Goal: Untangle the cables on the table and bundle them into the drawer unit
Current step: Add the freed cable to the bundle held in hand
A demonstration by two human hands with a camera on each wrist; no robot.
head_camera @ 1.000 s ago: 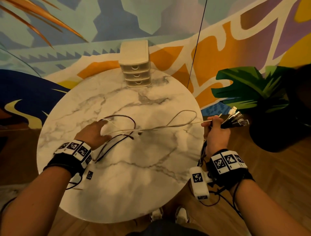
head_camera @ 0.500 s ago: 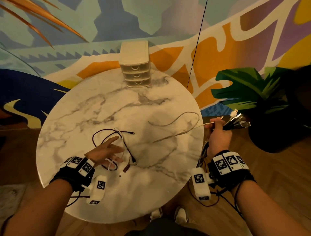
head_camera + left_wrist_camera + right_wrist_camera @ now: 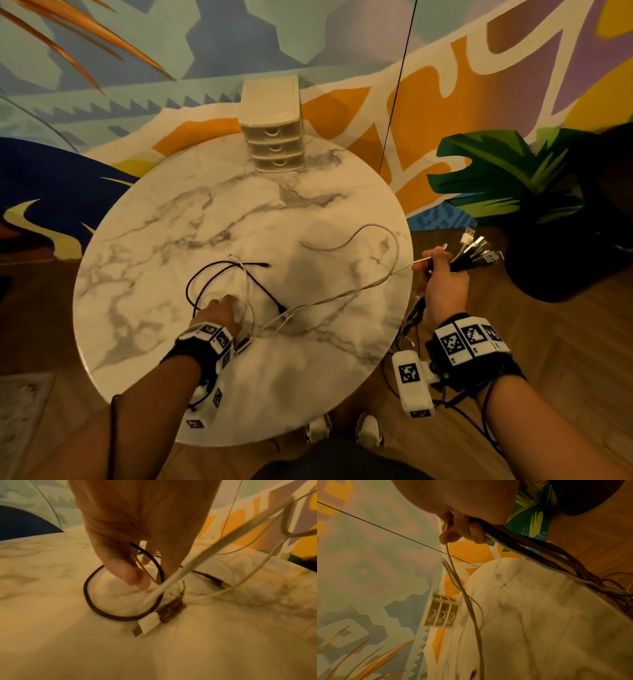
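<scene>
Two hands at work, three views.

Head view: your left hand (image 3: 216, 313) is down on the marble table (image 3: 144, 260), inside the loose coil of black cable (image 3: 219, 270) and white cable (image 3: 246, 284). Your right hand (image 3: 442, 281) is off the table's right edge, fist closed round a bundle of cable ends (image 3: 479, 251), connectors fanning out to the right. From that fist a grey-white cable (image 3: 342, 294) runs leftward across the table toward the tangle, long axis roughly right-to-left; its far part loops back near the right edge. Left hand is plainly the nearer to the tangle. Drawer unit (image 3: 274, 137) stands at the far edge, all three drawers shut, well apart from both hands.

Left wrist view: fingers (image 3: 126, 574) point down into the black loop, thumb and forefinger closing as if to pinch a thin strand; blur prevents confirming a firm hold. White USB plug (image 3: 147, 624) lies just below the fingertips, beside a brown connector (image 3: 171, 609).

Right wrist view: fingers (image 3: 474, 532) curled tight on the bundle; the grey-white cable (image 3: 464, 597) hangs from the thumb side toward the table.

Judgement: the next pull turns on that taut line lying rightward from the tangle.
</scene>
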